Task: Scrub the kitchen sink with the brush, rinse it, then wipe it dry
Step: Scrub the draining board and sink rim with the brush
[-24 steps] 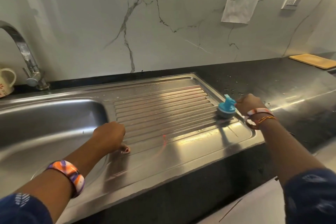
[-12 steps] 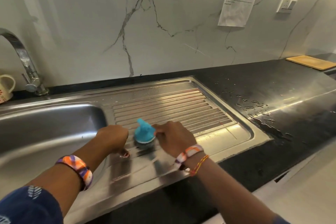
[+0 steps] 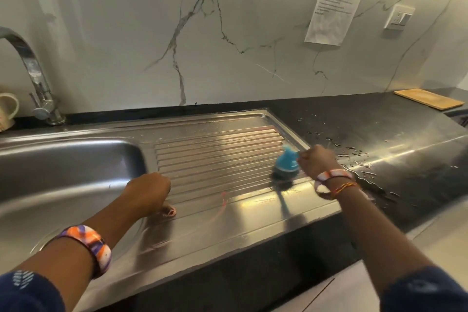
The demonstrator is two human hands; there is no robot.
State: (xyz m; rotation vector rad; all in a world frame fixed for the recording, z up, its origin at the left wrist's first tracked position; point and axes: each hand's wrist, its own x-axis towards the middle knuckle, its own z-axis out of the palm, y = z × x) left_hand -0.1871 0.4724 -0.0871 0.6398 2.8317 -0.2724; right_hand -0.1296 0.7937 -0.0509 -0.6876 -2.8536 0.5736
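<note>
The steel sink (image 3: pixel 65 175) has a basin at the left and a ribbed drainboard (image 3: pixel 217 157) to its right. My right hand (image 3: pixel 316 162) grips the handle of a blue brush (image 3: pixel 286 163) whose dark bristles press on the drainboard's right end. My left hand (image 3: pixel 149 194) rests on the drainboard's front left part beside the basin, fingers curled under, with a fingertip touching the steel. It holds nothing that I can see.
A chrome tap (image 3: pixel 35 78) stands behind the basin, with a cream mug (image 3: pixel 6 111) at the far left. Water drops lie on the black counter (image 3: pixel 379 139) right of the sink. A wooden board (image 3: pixel 429 99) lies at the far right. The marble wall carries a paper notice (image 3: pixel 334 0).
My right hand swept the brush from the right end of the drainboard to its left part near my left hand, then back to the right end. My left hand stayed put.
</note>
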